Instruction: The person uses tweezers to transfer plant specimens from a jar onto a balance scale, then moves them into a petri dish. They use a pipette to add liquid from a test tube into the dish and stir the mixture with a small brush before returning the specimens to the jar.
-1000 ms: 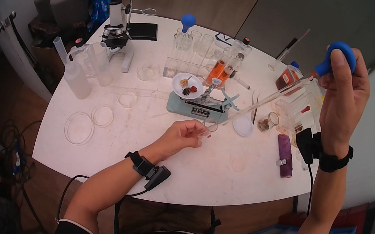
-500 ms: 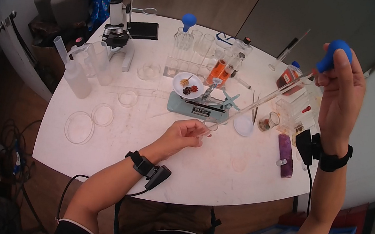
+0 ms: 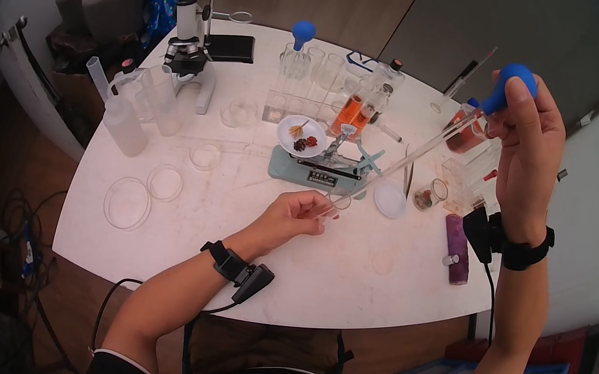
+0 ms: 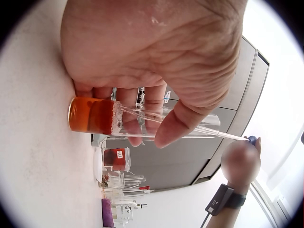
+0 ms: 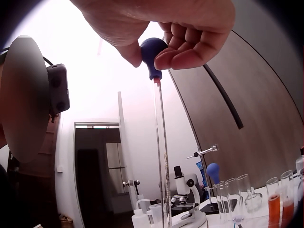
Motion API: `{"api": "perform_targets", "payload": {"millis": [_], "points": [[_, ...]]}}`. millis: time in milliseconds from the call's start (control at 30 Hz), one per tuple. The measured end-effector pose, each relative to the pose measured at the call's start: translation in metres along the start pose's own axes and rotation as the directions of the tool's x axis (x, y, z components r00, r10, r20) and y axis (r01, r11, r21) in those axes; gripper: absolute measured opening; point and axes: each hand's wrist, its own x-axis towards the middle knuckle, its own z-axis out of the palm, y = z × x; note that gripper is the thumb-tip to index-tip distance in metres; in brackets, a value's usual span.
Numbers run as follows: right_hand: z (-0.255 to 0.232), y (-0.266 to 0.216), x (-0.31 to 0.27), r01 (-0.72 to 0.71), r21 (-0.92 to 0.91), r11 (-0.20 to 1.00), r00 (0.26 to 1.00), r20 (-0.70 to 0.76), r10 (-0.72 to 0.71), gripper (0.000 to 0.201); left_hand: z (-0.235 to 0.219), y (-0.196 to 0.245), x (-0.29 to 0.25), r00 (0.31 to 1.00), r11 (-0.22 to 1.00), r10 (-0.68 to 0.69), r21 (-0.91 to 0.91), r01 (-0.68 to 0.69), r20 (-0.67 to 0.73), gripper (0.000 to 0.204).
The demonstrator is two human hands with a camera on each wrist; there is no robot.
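Pipette [image 4: 232,136] (probably light, brittle): hold by its likely soft bulb [image 3: 498,94], head view's upper right, where right hand [image 3: 534,142] pinches; left hand [image 3: 295,215], centre, grips glass tube [image 4: 102,116].

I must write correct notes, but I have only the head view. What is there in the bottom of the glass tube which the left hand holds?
Observer: An orange liquid; the left wrist view shows it.
Operator: Is its surface smooth?
Observer: No, bubbles sit on top of it.
Operator: I see the thumb of the right hand on the blue bulb. Does something touch it on the opposite side?
Observer: Yes, in the right wrist view a finger touches it there.
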Motion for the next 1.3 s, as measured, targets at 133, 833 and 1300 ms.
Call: {"api": "perform_targets", "payload": {"millis": [133, 833, 1300], "points": [[0.007, 0.007, -0.005, -0.021, -0.035, 0.999, 0.999, 0.029, 0.023, 0.029, 0.000, -0.001, 0.000, 1.000, 1.000, 0.004, 0.000, -0.004, 0.007, 0.028], [0.018, 0.012, -0.013, -0.048, -0.030, 0.998, 0.988, 0.145, 0.052, 0.031, 0.000, -0.001, 0.000, 1.000, 1.000, 0.005, -0.004, -0.005, 0.003, 0.025], [0.018, 0.013, -0.015, 0.009, 0.033, 0.999, 0.985, 0.171, -0.014, 0.022, -0.001, -0.002, 0.000, 1.000, 1.000, 0.004, 0.003, -0.004, 0.003, 0.031]]}}
